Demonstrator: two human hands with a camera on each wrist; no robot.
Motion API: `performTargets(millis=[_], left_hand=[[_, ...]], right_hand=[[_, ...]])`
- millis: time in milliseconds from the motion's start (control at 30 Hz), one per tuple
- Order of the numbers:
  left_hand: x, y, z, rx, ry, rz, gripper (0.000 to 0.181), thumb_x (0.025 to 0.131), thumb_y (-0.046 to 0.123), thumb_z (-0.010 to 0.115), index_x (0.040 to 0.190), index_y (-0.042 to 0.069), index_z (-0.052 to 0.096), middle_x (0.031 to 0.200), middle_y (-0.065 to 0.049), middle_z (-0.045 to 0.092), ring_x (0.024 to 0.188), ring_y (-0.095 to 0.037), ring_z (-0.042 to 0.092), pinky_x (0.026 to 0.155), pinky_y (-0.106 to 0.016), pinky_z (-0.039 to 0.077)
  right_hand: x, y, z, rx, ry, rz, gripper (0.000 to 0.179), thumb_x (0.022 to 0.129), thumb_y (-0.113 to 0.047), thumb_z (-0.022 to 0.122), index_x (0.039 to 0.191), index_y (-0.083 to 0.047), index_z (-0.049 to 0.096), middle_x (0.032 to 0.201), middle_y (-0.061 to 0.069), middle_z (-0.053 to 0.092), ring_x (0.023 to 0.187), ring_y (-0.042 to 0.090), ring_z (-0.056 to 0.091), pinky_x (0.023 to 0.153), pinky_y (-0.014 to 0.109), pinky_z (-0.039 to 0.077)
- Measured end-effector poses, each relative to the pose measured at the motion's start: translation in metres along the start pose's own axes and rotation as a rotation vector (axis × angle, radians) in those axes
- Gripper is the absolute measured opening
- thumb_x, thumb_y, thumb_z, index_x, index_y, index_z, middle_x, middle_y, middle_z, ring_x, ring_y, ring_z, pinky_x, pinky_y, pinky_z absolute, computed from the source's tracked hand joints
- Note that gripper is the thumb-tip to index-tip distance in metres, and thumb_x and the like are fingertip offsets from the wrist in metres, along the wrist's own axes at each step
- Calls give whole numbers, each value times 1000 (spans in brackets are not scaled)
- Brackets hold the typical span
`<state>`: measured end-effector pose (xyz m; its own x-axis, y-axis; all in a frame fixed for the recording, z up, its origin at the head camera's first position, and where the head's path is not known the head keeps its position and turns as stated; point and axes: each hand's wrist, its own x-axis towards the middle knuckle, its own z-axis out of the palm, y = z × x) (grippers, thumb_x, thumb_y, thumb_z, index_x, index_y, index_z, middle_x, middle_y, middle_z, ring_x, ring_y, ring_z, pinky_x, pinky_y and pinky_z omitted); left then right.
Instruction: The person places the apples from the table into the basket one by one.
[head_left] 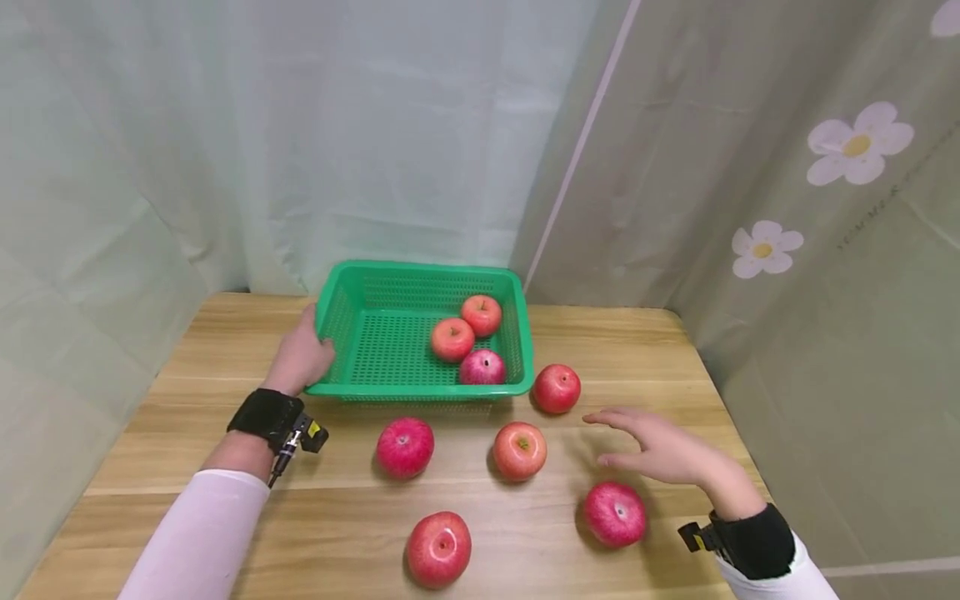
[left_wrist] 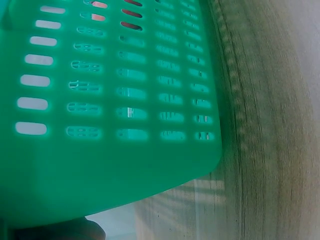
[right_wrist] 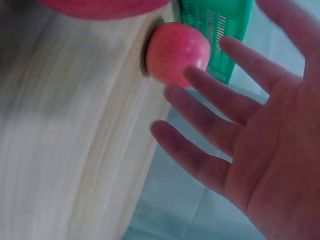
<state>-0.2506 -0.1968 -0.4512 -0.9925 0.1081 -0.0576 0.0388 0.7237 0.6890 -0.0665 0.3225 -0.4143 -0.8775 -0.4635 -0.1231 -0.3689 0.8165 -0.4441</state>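
Note:
A green plastic basket (head_left: 420, 390) stands at the back of the wooden table with three apples inside, bunched toward its right end. My left hand (head_left: 302, 354) grips the basket's left rim; in the left wrist view only the slotted basket wall (left_wrist: 115, 165) shows large. My right hand (head_left: 663, 447) hovers over the table with fingers spread and nothing in them. Closest to its fingertips lies a red apple (head_left: 557, 388), just outside the basket's right front corner. A darker pink-red apple (head_left: 615, 514) sits below the right hand.
More apples lie in front of the basket: a dark red one (head_left: 405, 447), an orange-red one (head_left: 520, 451) and a red one (head_left: 439, 549) nearer the front. Pale curtains (head_left: 420, 133) hang behind the table, and a flowered curtain (head_left: 825, 350) borders its right side.

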Motion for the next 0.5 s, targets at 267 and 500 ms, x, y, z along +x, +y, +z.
performTargets(millis=[267,500], left_hand=[[1,1,-5,-12,25,27,70,97,5,41,156,-2,4,130,-38,44,99,-44,52,78,-57,49],[0,-2,2,24,9,14,70,98,8,41,155,-5,2,126,-41,45,93,-43,54,70,-51,50]], right_hand=[[-24,-10,5,145,-156,59,74,80,-53,76,141,-18,53,138,-1,53,121,32,50,95,57,46],[-36,-23,17,169,-237,61,78,73,-52,82,139,-22,53,136,-1,54,120,28,50,91,51,50]])
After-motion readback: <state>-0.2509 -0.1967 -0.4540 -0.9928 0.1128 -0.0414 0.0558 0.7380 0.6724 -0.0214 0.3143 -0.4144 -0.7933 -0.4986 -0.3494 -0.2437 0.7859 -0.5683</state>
